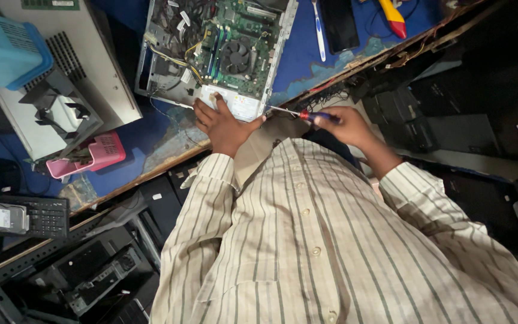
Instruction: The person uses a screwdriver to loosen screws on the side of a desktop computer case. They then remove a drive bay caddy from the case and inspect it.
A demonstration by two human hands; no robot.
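**Screwdriver at the near edge of the open PC case**

We're looking down at an open computer case [223, 51] lying on a blue-covered bench [298, 57]. The left hand [223, 126] is resting on the near edge of the case, fingers spread flat and touching a white drive unit [235, 103] there. The right hand [346, 125] is wrapped tight around the red-and-blue handle of a screwdriver [298, 113]; the thin shaft is pointing left toward the case corner, and the tip is sitting just beside the left thumb.

Labels and boxes:
- We're seeing small white tags on the cables inside the case, top left of the board.
- A white rectangular sticker is sitting on a silver hard drive [4, 217], which is lying on a black keyboard [40, 217] at the far left.
- A white label patch is showing on dark cases [451, 114] stacked to the right, below the bench.
- A blue plastic crate [4, 48] is standing at top left, and a pink plastic piece [97, 155] near the bench edge.

Surface and room: the blue covering is worn and peeling along the front edge, with wood showing. A beige case panel [67, 66] is lying left of the open case. Dark hardware is crowding the floor on both sides.
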